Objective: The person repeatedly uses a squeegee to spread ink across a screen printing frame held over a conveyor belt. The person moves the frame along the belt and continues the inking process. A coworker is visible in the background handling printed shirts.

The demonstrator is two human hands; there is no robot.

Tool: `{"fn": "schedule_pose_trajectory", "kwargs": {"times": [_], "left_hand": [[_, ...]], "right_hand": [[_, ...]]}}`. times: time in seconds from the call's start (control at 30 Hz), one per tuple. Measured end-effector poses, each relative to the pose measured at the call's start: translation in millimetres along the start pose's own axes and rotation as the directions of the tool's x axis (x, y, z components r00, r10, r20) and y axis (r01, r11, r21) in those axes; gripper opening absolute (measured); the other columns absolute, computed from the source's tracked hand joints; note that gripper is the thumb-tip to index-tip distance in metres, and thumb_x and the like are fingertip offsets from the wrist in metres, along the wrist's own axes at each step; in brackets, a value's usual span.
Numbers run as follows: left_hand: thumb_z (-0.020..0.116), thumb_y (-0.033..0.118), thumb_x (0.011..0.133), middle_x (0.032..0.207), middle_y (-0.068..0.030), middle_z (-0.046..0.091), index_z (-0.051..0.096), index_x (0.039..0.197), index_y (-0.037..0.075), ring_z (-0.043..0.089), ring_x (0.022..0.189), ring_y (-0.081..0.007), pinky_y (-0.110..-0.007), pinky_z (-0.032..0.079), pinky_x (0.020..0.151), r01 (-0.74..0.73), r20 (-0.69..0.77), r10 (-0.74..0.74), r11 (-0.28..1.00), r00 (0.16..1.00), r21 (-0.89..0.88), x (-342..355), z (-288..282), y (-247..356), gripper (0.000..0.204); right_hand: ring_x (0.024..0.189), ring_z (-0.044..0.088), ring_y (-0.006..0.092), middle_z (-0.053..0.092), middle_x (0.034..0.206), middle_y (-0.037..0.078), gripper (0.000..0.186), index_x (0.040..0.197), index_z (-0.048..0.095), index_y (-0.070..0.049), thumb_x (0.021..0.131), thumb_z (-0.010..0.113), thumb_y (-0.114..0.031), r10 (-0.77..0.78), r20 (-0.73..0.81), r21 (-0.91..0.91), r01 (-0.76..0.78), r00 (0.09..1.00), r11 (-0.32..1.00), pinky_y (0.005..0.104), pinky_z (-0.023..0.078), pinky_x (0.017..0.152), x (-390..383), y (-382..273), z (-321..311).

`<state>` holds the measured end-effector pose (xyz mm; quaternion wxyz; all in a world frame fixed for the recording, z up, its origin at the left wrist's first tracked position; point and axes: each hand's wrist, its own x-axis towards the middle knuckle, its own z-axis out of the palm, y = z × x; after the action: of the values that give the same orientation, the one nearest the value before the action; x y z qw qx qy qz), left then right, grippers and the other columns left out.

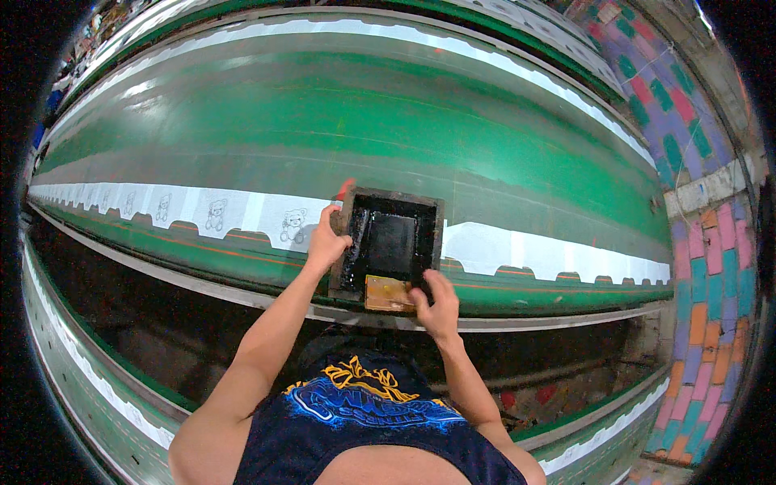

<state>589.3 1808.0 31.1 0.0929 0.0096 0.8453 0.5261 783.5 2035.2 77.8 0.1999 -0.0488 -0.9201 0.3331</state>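
A dark rectangular printing frame with a black, wet-looking inside lies across a white strip of fabric on the long green table. My left hand grips its left side, thumb over the rim and fingers along the outside. Against the frame's near end rests a tan squeegee block, smeared with something shiny. My right hand is at the block's right end and the frame's near right corner. Its thumb and fingers look apart; slight blur hides the exact contact. Outlined bear prints run along the fabric to the left.
The green table curves across the view, with another white strip along its far side. A metal rail edges its near side. Another green table lies behind me. Painted bricks are on the right.
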Motion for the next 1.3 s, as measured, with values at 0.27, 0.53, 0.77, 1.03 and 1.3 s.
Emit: {"fn": "schedule_pose_trajectory", "kwargs": {"times": [0.27, 0.53, 0.77, 1.03, 1.3], "left_hand": [[0.074, 0.002, 0.057, 0.099, -0.0155, 0.069, 0.052, 0.127, 0.016, 0.066, 0.081, -0.0314, -0.040, 0.052, 0.078, -0.047, -0.111, 0.035, 0.994, 0.993, -0.099, -10, 13, 33, 0.075], [0.072, 0.001, 0.058, 0.092, -0.0143, 0.067, 0.054, 0.128, 0.016, 0.064, 0.078, -0.0298, -0.040, 0.051, 0.074, -0.164, -0.202, 0.139, 0.980, 0.969, -0.114, 8, 118, 112, 0.074], [0.071, 0.000, 0.059, 0.086, -0.0121, 0.064, 0.055, 0.128, 0.015, 0.061, 0.073, -0.0244, -0.036, 0.049, 0.070, -0.171, -0.186, 0.133, 0.963, 0.974, -0.207, 22, 176, 184, 0.072], [0.073, 0.000, 0.058, 0.094, -0.0145, 0.067, 0.055, 0.128, 0.015, 0.065, 0.078, -0.0257, -0.038, 0.052, 0.072, -0.074, -0.153, 0.050, 0.985, 0.987, -0.158, 6, 189, 201, 0.074], [0.074, -0.001, 0.058, 0.108, -0.0169, 0.069, 0.054, 0.130, 0.015, 0.067, 0.098, -0.0310, -0.039, 0.051, 0.086, -0.065, -0.164, 0.042, 0.988, 0.986, -0.138, 3, 195, 171, 0.076]], "right_hand": [[0.099, 0.065, 0.0344, 0.066, 0.106, 0.019, 0.027, 0.116, 0.067, 0.003, 0.092, 0.063, -0.009, 0.440, -0.016, 0.104, -0.436, 0.898, 0.894, 0.0415, 0.050, 0.089, -5, 65, 5], [0.093, 0.064, 0.0353, 0.065, 0.097, 0.019, 0.025, 0.112, 0.069, 0.003, 0.089, 0.061, -0.002, 0.388, -0.080, 0.116, -0.378, 0.918, 0.919, 0.0424, 0.050, 0.085, 48, 133, -109], [0.089, 0.066, 0.0308, 0.066, 0.096, 0.017, 0.026, 0.113, 0.070, 0.000, 0.090, 0.058, -0.001, 0.294, -0.113, 0.147, -0.277, 0.949, 0.950, 0.0374, 0.051, 0.083, 85, 193, -173], [0.088, 0.065, 0.0284, 0.066, 0.094, 0.016, 0.025, 0.113, 0.071, 0.000, 0.089, 0.061, -0.003, 0.316, -0.054, 0.160, -0.304, 0.947, 0.939, 0.0366, 0.051, 0.083, 79, 221, -180], [0.085, 0.065, 0.0316, 0.066, 0.092, 0.017, 0.023, 0.110, 0.072, -0.003, 0.088, 0.064, -0.006, 0.325, 0.014, 0.127, -0.324, 0.946, 0.938, 0.0396, 0.051, 0.081, 68, 217, -180]]}}
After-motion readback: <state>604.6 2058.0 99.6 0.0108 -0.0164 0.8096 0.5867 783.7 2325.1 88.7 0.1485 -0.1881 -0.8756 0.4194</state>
